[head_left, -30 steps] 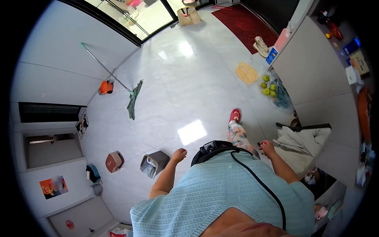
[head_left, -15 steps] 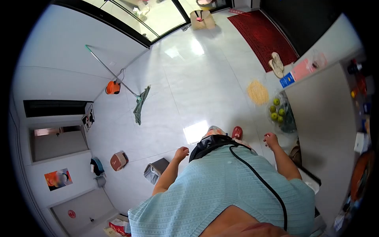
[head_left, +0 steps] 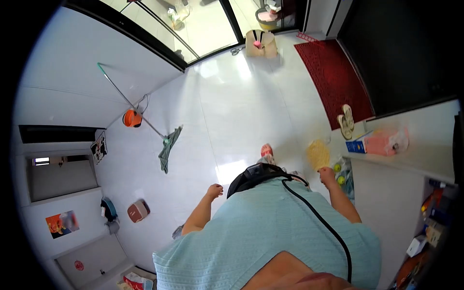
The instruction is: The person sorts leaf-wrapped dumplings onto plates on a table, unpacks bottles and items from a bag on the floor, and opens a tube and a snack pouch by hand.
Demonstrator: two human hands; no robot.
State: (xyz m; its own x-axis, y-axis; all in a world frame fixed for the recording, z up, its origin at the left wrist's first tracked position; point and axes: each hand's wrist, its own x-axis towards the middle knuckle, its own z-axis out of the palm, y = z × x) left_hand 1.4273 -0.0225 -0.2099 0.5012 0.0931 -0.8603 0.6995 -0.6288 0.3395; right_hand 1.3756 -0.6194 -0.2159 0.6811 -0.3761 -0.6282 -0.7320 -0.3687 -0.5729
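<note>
My left hand (head_left: 215, 191) hangs in the air beside my waist, over the pale tiled floor (head_left: 232, 111). It holds nothing, and its fingers are loosely bent and a little apart. On the other side, my right hand (head_left: 326, 176) is curled closed, with nothing visible in it. In the view it lies just below a round yellowish woven mat (head_left: 319, 153) and partly covers a clear bag of green fruit (head_left: 341, 180). Both hands appear well above these floor items. A red slipper (head_left: 267, 151) shows on one foot ahead of my body.
A mop with a green head (head_left: 166, 147) leans on the left wall near an orange bucket (head_left: 132, 118). A brown stool (head_left: 138, 211) stands at left. Ahead are a beige bag (head_left: 261, 44), a red doormat (head_left: 333, 77) and pale shoes (head_left: 345, 122). A cabinet (head_left: 386, 208) borders the right.
My body has moved forward across the floor. My right hand has come nearer the woven mat in view, its fingers more curled. The grey bin at left is now mostly hidden by my arm.
</note>
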